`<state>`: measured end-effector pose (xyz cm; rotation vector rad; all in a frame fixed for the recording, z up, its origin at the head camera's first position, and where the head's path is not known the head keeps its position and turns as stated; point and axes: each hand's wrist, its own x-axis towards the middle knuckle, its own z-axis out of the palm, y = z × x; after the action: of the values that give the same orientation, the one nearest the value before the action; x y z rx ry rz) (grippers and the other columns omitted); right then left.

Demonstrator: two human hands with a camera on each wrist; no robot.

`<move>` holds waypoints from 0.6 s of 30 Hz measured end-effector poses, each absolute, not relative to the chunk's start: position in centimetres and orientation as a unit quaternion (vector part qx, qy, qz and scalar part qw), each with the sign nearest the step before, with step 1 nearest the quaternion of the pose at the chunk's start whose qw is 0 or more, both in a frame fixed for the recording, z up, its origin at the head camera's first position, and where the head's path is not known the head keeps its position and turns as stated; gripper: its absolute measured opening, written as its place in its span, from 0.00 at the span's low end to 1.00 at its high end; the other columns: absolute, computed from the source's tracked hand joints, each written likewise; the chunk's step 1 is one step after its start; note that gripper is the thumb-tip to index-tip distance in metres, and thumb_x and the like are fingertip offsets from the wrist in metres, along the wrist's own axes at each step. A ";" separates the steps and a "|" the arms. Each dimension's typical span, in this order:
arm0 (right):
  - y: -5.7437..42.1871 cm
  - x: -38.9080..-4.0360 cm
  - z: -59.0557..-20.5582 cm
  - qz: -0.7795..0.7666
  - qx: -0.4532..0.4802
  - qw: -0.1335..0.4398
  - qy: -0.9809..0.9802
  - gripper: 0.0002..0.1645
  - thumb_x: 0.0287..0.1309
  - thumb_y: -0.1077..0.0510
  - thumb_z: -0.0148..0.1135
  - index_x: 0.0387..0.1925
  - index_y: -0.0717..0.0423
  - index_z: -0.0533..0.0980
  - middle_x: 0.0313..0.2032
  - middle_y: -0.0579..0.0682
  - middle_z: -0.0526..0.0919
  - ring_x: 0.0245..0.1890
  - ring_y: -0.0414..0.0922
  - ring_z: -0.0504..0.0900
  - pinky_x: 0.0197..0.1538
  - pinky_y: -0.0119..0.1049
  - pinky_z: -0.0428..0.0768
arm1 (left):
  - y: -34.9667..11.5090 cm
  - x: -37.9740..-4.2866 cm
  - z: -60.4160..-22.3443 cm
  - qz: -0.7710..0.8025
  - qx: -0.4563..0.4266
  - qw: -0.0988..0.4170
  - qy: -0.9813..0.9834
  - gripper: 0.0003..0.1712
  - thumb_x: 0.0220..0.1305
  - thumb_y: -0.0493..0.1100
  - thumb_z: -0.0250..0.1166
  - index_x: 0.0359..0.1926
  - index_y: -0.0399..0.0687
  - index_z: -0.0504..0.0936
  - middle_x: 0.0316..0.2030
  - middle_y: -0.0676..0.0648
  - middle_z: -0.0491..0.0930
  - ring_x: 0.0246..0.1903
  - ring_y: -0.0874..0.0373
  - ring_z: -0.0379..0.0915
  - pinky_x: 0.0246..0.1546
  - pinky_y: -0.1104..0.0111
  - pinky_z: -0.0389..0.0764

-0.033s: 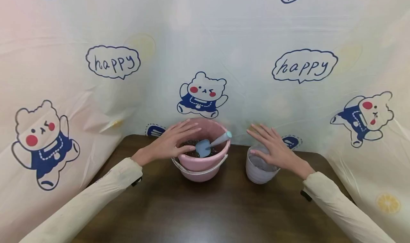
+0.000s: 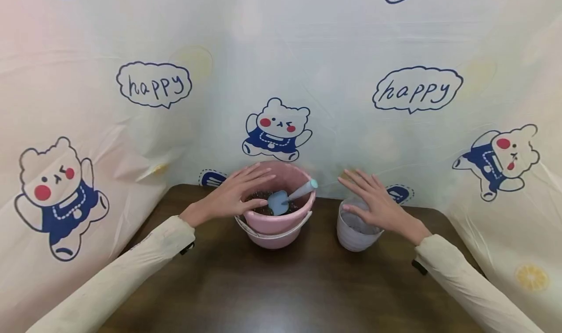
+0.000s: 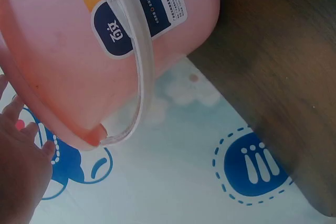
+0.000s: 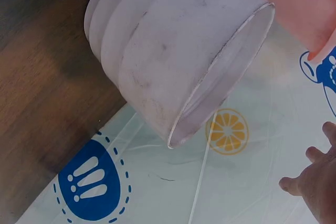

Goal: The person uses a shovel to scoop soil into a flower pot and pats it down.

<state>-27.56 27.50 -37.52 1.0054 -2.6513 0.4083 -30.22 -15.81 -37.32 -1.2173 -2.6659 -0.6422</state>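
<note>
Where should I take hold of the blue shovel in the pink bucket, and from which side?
Probably best by the upper shovel handle, the right hand coming from above and the right. The handle slants up toward the bucket's right rim, on that hand's side, while the blade lies low on dark, grainy material.

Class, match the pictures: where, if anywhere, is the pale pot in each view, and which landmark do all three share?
Head: the pot is right of and below centre, partly behind the right hand.
Left wrist: not in it.
Right wrist: the pot fills the upper middle.
Shared landmark: the bucket, just below centre, upper left and upper right in turn.
</note>
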 end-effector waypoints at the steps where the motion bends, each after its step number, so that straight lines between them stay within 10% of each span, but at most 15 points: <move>1: 27.5 -27.6 -37.5 0.139 0.348 0.140 -0.916 0.47 0.69 0.44 0.67 0.82 0.38 0.57 0.83 0.49 0.51 0.83 0.61 0.45 0.78 0.77 0.41 | -15.8 -30.3 -37.3 -0.212 -0.406 0.072 -0.886 0.44 0.70 0.60 0.65 0.82 0.66 0.60 0.82 0.53 0.55 0.83 0.46 0.37 0.82 0.37 0.42; 18: 24.7 -28.4 -35.4 0.149 0.338 0.134 -0.920 0.44 0.71 0.41 0.64 0.82 0.41 0.59 0.83 0.51 0.52 0.83 0.59 0.45 0.81 0.72 0.42 | -17.6 -30.8 -36.6 -0.199 -0.306 0.122 -0.923 0.42 0.70 0.66 0.62 0.81 0.64 0.63 0.81 0.47 0.58 0.82 0.41 0.42 0.79 0.32 0.49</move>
<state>-28.39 24.73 -35.44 0.9813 -2.6660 0.4307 -30.80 -17.58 -36.64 -0.8925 -2.6937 -0.5797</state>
